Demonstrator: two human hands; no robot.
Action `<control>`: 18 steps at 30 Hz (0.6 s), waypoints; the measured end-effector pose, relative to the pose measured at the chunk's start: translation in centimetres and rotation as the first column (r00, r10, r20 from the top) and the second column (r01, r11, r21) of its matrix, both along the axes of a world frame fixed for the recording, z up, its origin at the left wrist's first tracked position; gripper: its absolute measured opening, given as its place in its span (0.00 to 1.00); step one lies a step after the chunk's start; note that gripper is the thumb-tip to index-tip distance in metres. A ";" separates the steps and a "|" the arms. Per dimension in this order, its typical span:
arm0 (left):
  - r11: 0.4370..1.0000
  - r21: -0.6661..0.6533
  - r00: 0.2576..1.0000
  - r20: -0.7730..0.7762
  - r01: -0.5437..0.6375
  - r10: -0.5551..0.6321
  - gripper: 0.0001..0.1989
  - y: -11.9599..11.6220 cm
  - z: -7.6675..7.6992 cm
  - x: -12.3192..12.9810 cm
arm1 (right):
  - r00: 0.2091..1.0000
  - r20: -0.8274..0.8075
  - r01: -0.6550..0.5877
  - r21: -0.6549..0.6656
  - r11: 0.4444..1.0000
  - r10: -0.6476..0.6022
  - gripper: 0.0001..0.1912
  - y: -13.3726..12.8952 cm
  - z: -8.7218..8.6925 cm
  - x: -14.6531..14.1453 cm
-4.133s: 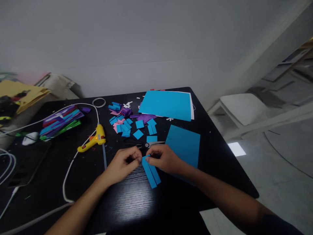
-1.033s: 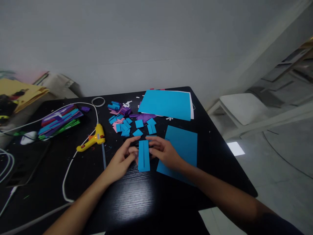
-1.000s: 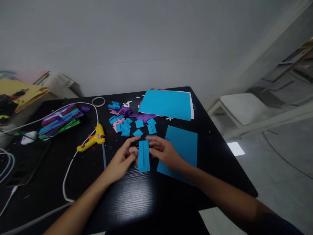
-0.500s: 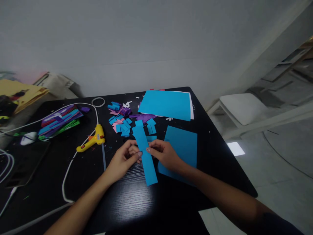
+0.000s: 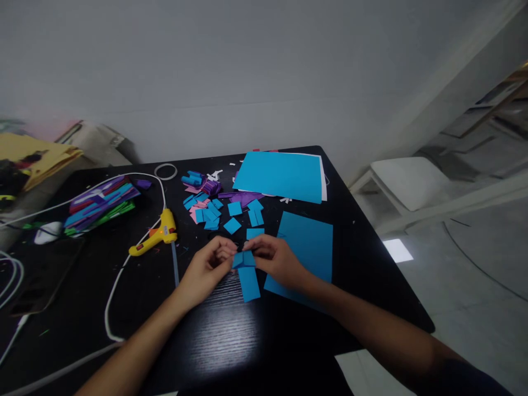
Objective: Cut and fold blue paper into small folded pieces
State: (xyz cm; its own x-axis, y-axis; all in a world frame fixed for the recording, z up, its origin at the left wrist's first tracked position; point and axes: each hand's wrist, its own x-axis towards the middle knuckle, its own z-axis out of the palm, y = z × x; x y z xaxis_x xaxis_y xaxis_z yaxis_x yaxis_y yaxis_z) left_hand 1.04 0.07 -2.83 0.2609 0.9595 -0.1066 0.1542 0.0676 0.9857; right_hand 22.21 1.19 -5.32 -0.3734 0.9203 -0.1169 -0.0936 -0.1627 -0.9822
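Note:
Between my two hands is a blue paper strip point(image 5: 249, 284), its upper part folded over and its lower end hanging down toward me. My left hand point(image 5: 211, 265) pinches the fold from the left. From the right, my right hand point(image 5: 279, 260) grips the folded part, thumb in front. Beyond the hands lie small blue paper squares point(image 5: 232, 225) and a heap of blue and pink cut pieces point(image 5: 208, 213). A larger blue sheet point(image 5: 309, 247) lies flat, partly under my right forearm.
A yellow hot glue gun point(image 5: 159, 234) lies on the black table point(image 5: 136, 324), its white cord looping left. Bundled coloured strips point(image 5: 105, 203) and a phone point(image 5: 45, 275) are at the left. Stacked blue and white sheets point(image 5: 280, 176) lie at the back; a white stool point(image 5: 408, 181) stands right.
The strip was straight and flat between my fingers; now its upper part is folded down toward me. This uncovers blue squares behind it. Both hands have stayed nearly in place.

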 end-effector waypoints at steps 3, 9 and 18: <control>0.998 0.059 0.998 -0.058 0.021 -0.017 0.10 -0.2 -0.1 -0.1 | 1.000 -0.007 -0.003 0.008 1.000 0.003 0.10 -0.1 -0.2 -0.1; 0.900 0.379 0.956 -0.269 0.216 -0.116 0.15 -0.5 0.4 -0.6 | 1.000 0.015 -0.012 0.050 0.999 0.011 0.08 -0.2 -0.1 0.0; 0.804 0.467 0.908 -0.366 0.368 -0.202 0.14 -1.0 0.7 -0.8 | 0.998 0.066 -0.012 0.089 0.996 0.006 0.07 -0.4 -0.1 0.0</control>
